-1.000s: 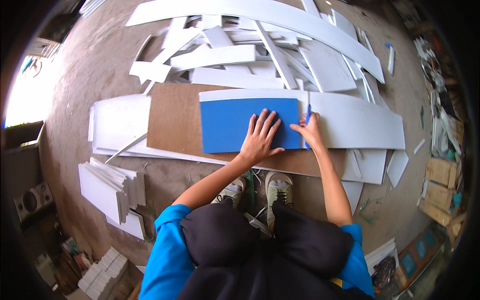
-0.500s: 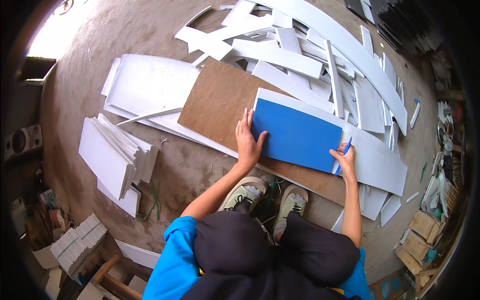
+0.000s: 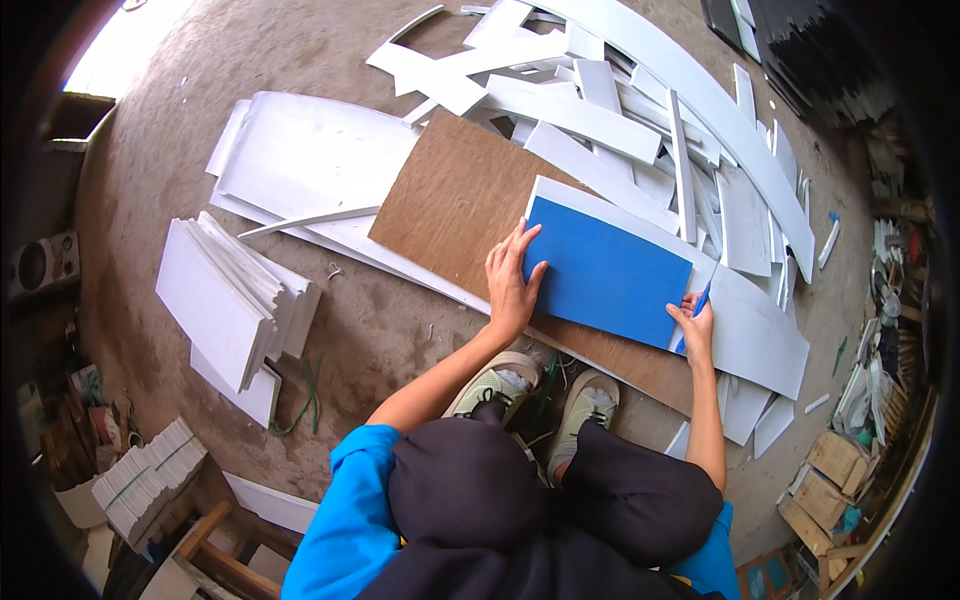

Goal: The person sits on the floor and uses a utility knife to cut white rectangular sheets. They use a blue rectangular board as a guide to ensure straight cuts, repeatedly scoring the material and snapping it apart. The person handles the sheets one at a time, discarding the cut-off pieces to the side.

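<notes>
A blue rectangular panel (image 3: 608,272) lies on top of a white foam-like sheet (image 3: 745,330), which rests partly on a brown board (image 3: 450,200). Flat along the panel's left edge is my left hand (image 3: 513,285), fingers stretched out and thumb on the blue surface. At the panel's right edge my right hand (image 3: 692,330) grips a blue pen (image 3: 703,299), its thumb and fingers close to the panel's corner. The pen's lower end points down near that edge, over the white sheet.
Large white sheets (image 3: 310,150) lie under the brown board. Beyond spreads a heap of white offcut strips (image 3: 570,118). A stack of white panels (image 3: 215,300) leans at the left, above a bundled white stack (image 3: 150,480). Cardboard pieces (image 3: 835,465) sit at the right rim.
The whole scene has shifted slightly in the picture as my head moved. My left hand's fingers have bent a little more over the panel's edge; the right hand still grips the pen.
</notes>
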`<state>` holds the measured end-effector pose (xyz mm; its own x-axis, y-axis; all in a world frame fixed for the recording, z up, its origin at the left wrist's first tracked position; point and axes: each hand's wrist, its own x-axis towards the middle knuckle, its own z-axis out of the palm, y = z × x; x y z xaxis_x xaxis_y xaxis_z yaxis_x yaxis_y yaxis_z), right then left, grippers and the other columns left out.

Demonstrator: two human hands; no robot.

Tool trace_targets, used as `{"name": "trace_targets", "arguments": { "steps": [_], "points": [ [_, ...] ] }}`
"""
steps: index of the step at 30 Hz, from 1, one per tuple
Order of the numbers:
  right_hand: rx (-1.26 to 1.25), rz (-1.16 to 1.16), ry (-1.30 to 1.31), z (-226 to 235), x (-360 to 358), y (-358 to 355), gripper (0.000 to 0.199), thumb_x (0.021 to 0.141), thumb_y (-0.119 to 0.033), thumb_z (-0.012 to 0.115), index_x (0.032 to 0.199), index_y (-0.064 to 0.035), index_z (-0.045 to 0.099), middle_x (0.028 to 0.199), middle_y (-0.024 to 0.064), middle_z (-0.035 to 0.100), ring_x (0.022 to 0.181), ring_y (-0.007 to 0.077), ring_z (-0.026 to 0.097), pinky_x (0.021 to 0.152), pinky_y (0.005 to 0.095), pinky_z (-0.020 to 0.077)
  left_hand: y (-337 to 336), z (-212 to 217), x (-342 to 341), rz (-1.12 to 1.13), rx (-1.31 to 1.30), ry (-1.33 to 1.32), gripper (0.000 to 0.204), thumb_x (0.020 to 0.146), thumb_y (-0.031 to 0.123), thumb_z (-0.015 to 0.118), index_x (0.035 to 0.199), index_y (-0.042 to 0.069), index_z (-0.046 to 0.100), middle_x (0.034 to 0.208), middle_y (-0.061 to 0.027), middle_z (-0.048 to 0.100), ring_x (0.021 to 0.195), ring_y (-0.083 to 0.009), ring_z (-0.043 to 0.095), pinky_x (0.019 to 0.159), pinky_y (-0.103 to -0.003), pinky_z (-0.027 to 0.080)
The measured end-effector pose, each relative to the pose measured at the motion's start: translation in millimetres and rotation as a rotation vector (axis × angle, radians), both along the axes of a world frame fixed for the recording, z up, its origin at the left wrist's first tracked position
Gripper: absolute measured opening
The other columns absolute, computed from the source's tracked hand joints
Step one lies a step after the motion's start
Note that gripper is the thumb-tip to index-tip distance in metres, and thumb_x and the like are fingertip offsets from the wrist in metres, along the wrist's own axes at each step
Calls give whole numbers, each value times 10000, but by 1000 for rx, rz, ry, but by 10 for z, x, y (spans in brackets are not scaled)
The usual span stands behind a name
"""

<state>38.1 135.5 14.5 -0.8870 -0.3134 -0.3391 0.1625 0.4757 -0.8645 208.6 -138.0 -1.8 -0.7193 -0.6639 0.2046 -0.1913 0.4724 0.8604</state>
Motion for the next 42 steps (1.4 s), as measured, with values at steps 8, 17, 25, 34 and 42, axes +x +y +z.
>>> {"name": "trace_targets", "arguments": {
  "steps": [8, 17, 25, 34, 42],
  "points": [
    [68, 37, 16, -75, -78, 26, 410, 663, -42, 728, 938, 30, 432, 829, 86, 531, 745, 128, 557, 654, 236, 480, -329, 141, 102, -29, 472, 44, 328, 814, 61, 536, 1136, 55, 476, 1227, -170, 458, 1081, -281, 444, 887, -326, 368],
    [51, 31, -14, -51, -49, 1, 407, 672, -37, 721, 951, 34, 434, 841, 87, 530, 749, 128, 555, 667, 236, 482, -87, 5, 709, -42, -359, -139, 610, 569, 248, 743, 1139, 145, 553, 951, 21, 545, 930, -174, 457, 842, -338, 266],
    [-2, 51, 6, -69, -9, 153, 367, 731, -73, 672, 1003, -1, 436, 957, 105, 515, 819, 140, 544, 714, 244, 467, -126, -74, 690, -81, -429, -116, 532, 589, 225, 736, 1094, 162, 583, 871, 43, 557, 875, -158, 495, 842, -345, 265],
    [-35, -142, 116, 414, 256, 542, 198, 914, -189, 415, 1047, -64, 492, 659, 12, 479, 471, 74, 462, 436, 239, 440, -464, 1032, -188, -481, -623, -161, 377, 763, 260, 623, 1094, 125, 505, 1040, -72, 473, 1012, -243, 407, 900, -410, 256],
    [-163, -411, -99, 383, 472, 599, 421, 890, -434, 430, 681, -69, 450, 464, -22, 375, 351, 65, 367, 329, 234, 305, 619, 765, -1335, -849, -789, -379, 456, 823, 340, 544, 1152, 39, 443, 1171, -151, 406, 1155, -318, 332, 985, -481, 265]
  ]
}}
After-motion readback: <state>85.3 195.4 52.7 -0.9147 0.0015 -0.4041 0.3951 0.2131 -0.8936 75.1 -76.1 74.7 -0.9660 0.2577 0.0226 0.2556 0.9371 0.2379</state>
